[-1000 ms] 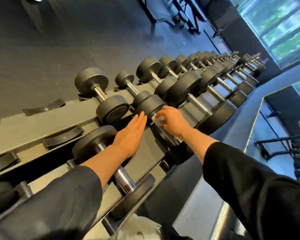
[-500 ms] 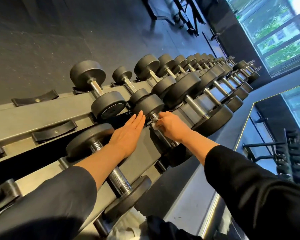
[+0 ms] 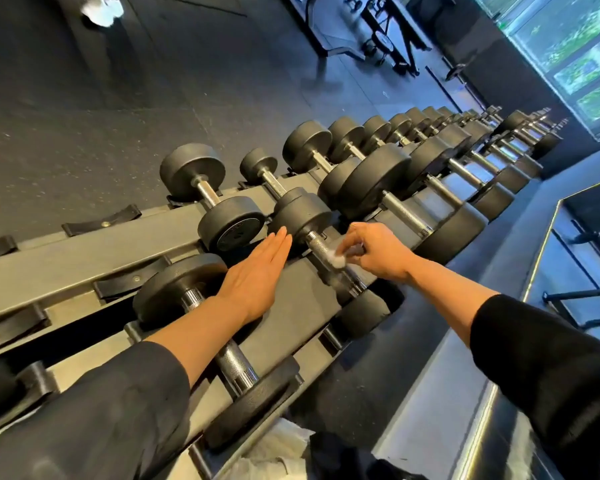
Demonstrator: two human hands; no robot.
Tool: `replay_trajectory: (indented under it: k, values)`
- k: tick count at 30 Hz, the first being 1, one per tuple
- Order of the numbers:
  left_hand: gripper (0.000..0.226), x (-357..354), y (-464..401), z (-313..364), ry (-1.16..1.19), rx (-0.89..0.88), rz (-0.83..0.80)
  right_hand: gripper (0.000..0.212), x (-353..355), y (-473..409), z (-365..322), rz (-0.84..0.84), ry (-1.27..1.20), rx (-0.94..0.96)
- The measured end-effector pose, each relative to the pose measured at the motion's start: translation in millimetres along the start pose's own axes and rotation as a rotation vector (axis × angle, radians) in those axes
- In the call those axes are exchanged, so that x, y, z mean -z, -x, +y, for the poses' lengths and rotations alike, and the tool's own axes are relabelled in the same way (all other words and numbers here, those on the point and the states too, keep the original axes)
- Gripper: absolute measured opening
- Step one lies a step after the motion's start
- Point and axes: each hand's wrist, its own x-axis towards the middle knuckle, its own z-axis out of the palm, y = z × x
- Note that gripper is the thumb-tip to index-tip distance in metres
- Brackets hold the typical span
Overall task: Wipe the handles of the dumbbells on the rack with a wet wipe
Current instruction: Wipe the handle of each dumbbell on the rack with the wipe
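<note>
Your left hand (image 3: 257, 275) lies flat, fingers straight, on the rack (image 3: 84, 251); your right hand (image 3: 378, 251) pinches the wet wipe (image 3: 336, 259) against a dumbbell handle (image 3: 321, 249).

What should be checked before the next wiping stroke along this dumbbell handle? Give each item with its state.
1. Wet wipe gripped by the right hand: ok, fingers pinch it.
2. Wipe in contact with the dumbbell handle: ok, it sits against the knurled metal.
3. Left hand clear of the stroke path: ok, it lies flat on the rack beside the handle.
4. Dumbbell seated in its cradle: ok, both heads rest on the rack.
5. Underside of handle already wiped: cannot tell, hidden.
6. Wipe still moist: cannot tell.
</note>
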Motion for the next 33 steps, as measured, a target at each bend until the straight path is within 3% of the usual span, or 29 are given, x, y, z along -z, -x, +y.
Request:
replay_trajectory:
  k: [3, 10, 19, 30, 33]
  values:
    - [0.089, 5.4, 0.4, 5.8, -0.001, 0.019, 0.023, 0.019, 2.8, -11.7, 10.2, 0.153, -0.057, 0.009]
    - [0.101, 9.0, -16.1, 26.3, -0.058, 0.142, 0.065, 0.023, -18.3, -43.8, 21.7, 0.208, -0.176, 0.215]
    - [0.094, -9.8, -40.4, 70.4, -0.116, 0.331, 0.149, 0.014, -34.4, -44.9, 61.2, 0.100, -0.471, 0.427]
    - [0.090, -31.3, -53.8, 110.6, -0.207, 0.513, 0.247, 0.006, -25.5, -27.1, 83.8, -0.271, -0.707, 0.527]
    - [0.089, -34.7, -57.8, 120.0, -0.197, 0.593, 0.261, 0.013, -28.9, -31.8, 89.7, -0.195, -0.822, 0.482]
